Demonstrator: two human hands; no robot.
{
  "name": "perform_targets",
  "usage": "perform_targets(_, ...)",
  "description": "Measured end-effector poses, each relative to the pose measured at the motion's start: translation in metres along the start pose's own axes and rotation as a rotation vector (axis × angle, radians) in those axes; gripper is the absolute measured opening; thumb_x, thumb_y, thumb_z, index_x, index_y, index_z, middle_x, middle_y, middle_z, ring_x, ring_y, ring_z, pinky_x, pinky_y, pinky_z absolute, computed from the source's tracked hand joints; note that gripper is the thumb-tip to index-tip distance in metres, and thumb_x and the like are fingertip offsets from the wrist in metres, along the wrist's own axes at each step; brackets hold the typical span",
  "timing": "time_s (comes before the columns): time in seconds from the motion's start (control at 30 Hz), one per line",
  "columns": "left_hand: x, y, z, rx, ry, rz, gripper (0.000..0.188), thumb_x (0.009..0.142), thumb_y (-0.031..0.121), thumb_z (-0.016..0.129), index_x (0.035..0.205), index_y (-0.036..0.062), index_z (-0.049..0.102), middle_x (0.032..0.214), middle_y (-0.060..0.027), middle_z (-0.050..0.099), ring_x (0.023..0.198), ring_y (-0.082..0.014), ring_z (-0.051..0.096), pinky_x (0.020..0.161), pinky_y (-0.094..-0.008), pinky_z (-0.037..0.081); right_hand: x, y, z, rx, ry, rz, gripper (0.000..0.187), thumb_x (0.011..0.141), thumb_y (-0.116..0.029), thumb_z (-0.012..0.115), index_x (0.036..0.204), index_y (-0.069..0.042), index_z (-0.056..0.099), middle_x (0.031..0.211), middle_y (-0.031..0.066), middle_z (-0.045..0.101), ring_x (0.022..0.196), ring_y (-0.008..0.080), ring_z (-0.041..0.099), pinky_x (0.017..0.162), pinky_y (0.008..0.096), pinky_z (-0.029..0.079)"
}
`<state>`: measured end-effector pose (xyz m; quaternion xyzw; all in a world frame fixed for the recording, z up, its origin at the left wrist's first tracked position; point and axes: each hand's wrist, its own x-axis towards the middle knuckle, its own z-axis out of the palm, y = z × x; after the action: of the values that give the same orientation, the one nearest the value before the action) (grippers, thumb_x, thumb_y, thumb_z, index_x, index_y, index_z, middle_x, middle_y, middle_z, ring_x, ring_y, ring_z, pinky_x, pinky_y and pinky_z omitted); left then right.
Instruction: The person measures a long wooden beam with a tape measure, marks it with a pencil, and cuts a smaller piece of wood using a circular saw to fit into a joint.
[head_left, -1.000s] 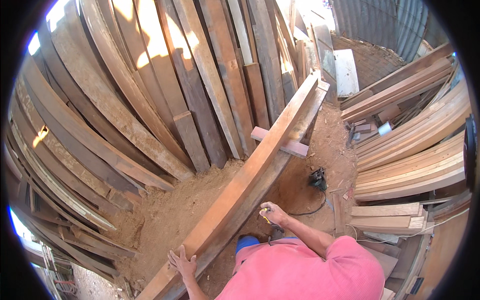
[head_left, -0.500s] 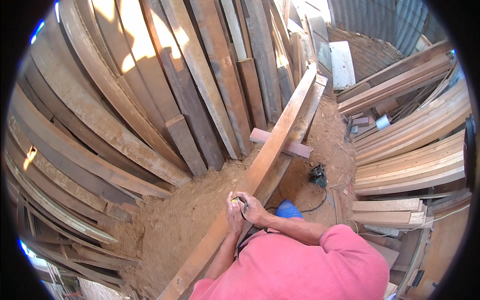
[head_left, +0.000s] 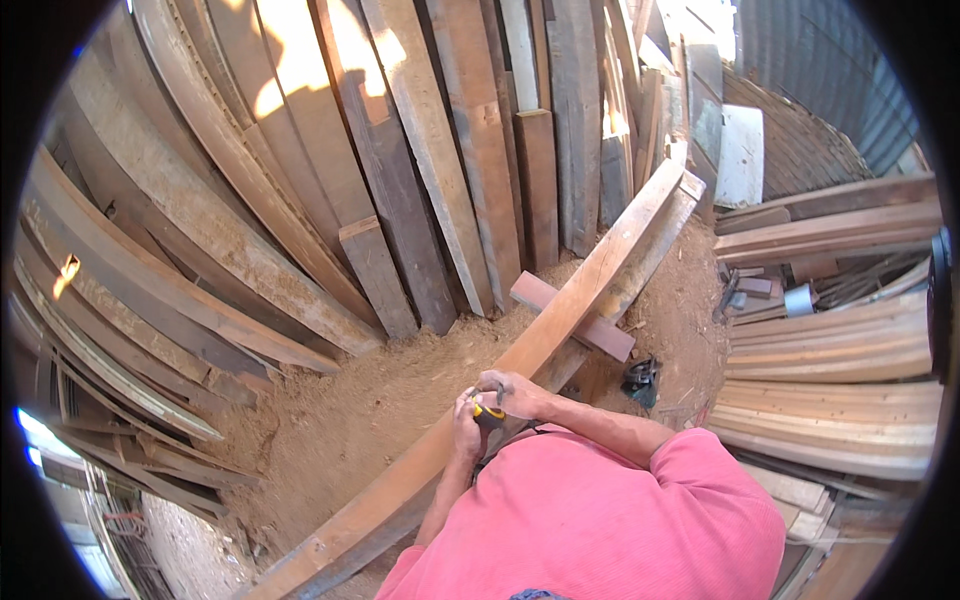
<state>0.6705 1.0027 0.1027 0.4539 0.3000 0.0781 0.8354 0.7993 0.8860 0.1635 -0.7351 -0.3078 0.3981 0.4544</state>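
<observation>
Left hand (head_left: 466, 430) had left the beam (head_left: 562, 322) and met right hand (head_left: 520, 394), centre frame, fingers of both curled closed on the yellow-black tool (head_left: 487, 413), beam apparently unsteadied.

The beam (head_left: 540, 348) is showing smooth, matt wood, the shirt (head_left: 590, 510) matt cloth, the yellow-black tool (head_left: 487, 414) possibly plastic.
</observation>
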Motion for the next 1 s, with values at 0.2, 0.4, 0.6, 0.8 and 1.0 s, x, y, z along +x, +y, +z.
perform_targets(0.2,-0.002,0.003,0.016,-0.607,0.078,-0.105,0.02,0.098,0.023,0.052,0.111,0.0128,0.063,0.101,-0.0019,0.068,0.092,-0.0166,0.066,0.086,-0.036,0.054,0.027,-0.02,0.0,-0.371,-0.295,-0.158,0.046,0.086,-0.03,0.07,0.122,-0.005,0.056,0.111,0.025,0.064,0.107,0.041,0.063,0.092,0.0467,0.05)
perform_targets(0.4,-0.049,0.002,0.004,-0.431,-0.139,0.041,0.031,0.1,0.03,0.061,0.122,0.0076,0.06,0.116,-0.0033,0.065,0.112,-0.0161,0.059,0.098,-0.0353,0.049,0.043,-0.014,-0.005,-0.33,-0.386,-0.327,0.048,0.093,-0.037,0.068,0.124,-0.002,0.062,0.111,0.0203,0.07,0.101,0.029,0.069,0.087,0.0393,0.054)
perform_targets(0.6,-0.11,-0.015,-0.069,-0.714,0.23,0.146,0.029,0.09,0.026,0.071,0.114,0.0106,0.064,0.107,-0.006,0.07,0.095,-0.022,0.068,0.082,-0.0409,0.057,0.056,-0.036,0.013,-0.523,-0.825,-0.271,0.046,0.089,-0.03,0.071,0.126,-0.004,0.064,0.109,0.0152,0.071,0.097,0.0239,0.068,0.085,0.0357,0.053)
perform_targets(0.8,-0.272,0.017,-0.261,-0.823,0.954,0.526,0.025,0.095,0.025,0.061,0.108,0.0038,0.061,0.097,-0.011,0.066,0.088,-0.0231,0.062,0.073,-0.0398,0.057,0.087,-0.045,-0.05,-0.758,-0.865,-0.109,0.035,0.08,-0.015,0.07,0.114,-0.005,0.073,0.083,0.0073,0.072,0.071,0.0122,0.062,0.067,0.0294,0.05)
perform_targets(1.0,-0.289,0.043,-0.255,-0.566,1.184,0.458,0.017,0.093,0.006,0.063,0.108,0.0013,0.056,0.094,-0.0132,0.064,0.072,-0.0254,0.067,0.063,-0.0357,0.061,0.084,-0.03,-0.014,-0.721,-0.843,-0.271,0.031,0.082,-0.016,0.07,0.111,-0.005,0.073,0.077,0.0071,0.069,0.069,0.0141,0.062,0.065,0.0314,0.05)
